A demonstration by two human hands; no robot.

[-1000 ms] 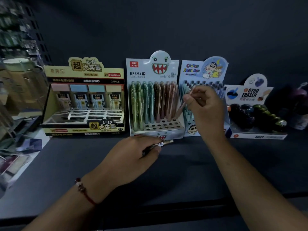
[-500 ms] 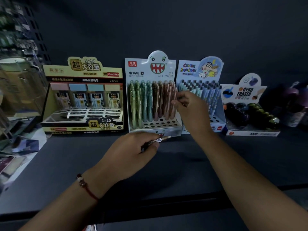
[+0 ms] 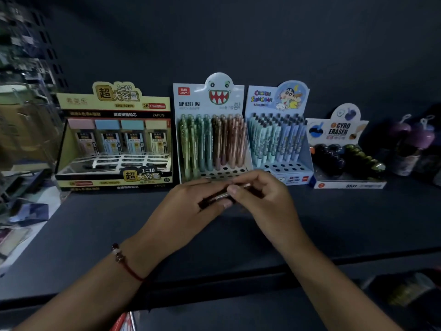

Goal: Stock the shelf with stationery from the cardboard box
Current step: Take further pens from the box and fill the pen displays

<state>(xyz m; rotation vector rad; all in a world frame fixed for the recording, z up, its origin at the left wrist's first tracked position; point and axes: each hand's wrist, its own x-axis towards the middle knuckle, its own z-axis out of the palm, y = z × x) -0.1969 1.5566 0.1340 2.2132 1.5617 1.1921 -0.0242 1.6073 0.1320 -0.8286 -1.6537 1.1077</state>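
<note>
My left hand (image 3: pixel 191 211) holds a small bundle of brown pens (image 3: pixel 220 195) low over the dark shelf (image 3: pixel 95 235). My right hand (image 3: pixel 260 197) meets it and pinches the bundle's near end with thumb and fingers. Both hands hover just in front of the monster-face pen display (image 3: pixel 210 130), whose rear holes hold green, teal and brown pens while its front holes stand bare. The cardboard box is out of view.
A yellow lead-refill display (image 3: pixel 114 139) stands at the left. To the right are a cartoon pen display (image 3: pixel 279 134), a gyro eraser box (image 3: pixel 343 151) and purple items (image 3: pixel 415 139). Cluttered goods lie at the far left edge (image 3: pixel 23 211).
My right hand has left the pen display, where it set a brown pen, and come down to the bundle in my left hand. The left hand has risen slightly.
</note>
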